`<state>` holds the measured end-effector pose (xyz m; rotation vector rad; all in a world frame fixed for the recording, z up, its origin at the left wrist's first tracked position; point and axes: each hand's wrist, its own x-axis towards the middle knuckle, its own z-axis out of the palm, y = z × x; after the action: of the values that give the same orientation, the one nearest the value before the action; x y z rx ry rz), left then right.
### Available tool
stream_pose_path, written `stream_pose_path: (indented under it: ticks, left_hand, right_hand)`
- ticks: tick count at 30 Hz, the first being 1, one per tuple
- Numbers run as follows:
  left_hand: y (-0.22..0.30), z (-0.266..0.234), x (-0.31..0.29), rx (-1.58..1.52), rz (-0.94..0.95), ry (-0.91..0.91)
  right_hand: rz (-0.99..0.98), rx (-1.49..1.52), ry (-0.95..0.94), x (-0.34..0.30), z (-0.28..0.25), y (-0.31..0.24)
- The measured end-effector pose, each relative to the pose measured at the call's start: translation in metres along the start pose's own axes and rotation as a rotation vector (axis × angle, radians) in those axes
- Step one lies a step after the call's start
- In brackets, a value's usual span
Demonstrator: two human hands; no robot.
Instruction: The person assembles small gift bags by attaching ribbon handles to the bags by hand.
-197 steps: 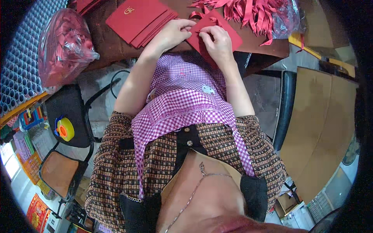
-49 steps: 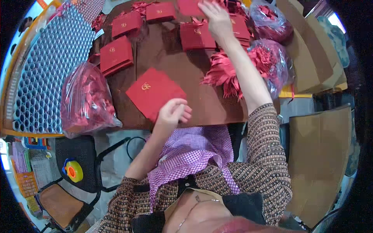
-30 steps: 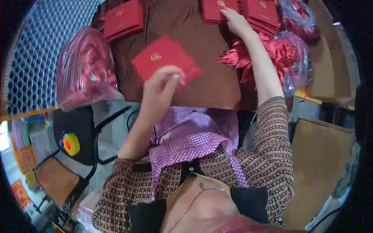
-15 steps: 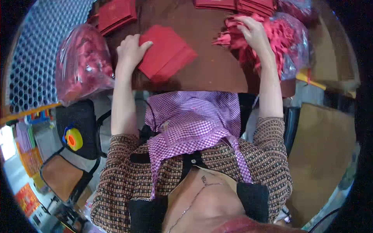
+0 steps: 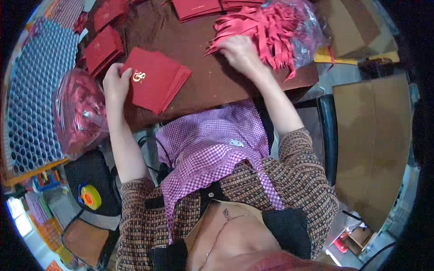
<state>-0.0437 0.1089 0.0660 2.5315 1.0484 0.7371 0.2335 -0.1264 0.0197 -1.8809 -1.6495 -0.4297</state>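
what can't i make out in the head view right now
- Head view, hidden: whether the right hand grips any red ribbons; the hand itself covers the contact.
- Head view, cut off: the far ends of the far red stacks, by the top edge.
- Head view, too small: how many pieces form the near red stack; its layers blend together.

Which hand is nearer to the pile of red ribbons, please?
Right. The right hand is at the left end of the red ribbons; the left hand is farther left, at the red card stack.
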Motion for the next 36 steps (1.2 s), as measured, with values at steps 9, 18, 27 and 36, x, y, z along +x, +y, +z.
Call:
stream_pose_path:
  ticks: [9, 18, 27, 36]
  left_hand:
    - [0.063, -0.015, -0.028, -0.694, -0.184, -0.286]
    - [0.123, 0.059, -0.075, -1.009, -0.371, -0.655]
    - [0.106, 0.108, -0.089, -1.158, -0.519, -0.658]
    - [0.106, 0.115, -0.078, -1.111, -0.463, -0.657]
  right_hand:
    - [0.231, 0.112, 0.168, -0.040, -0.033, -0.001]
    - [0.086, -0.140, 0.134, 0.042, -0.022, 0.071]
    - [0.137, -0.642, -0.356, 0.093, 0.024, 0.096]
    - [0.273, 0.330, 0.260, 0.056, -0.043, -0.006]
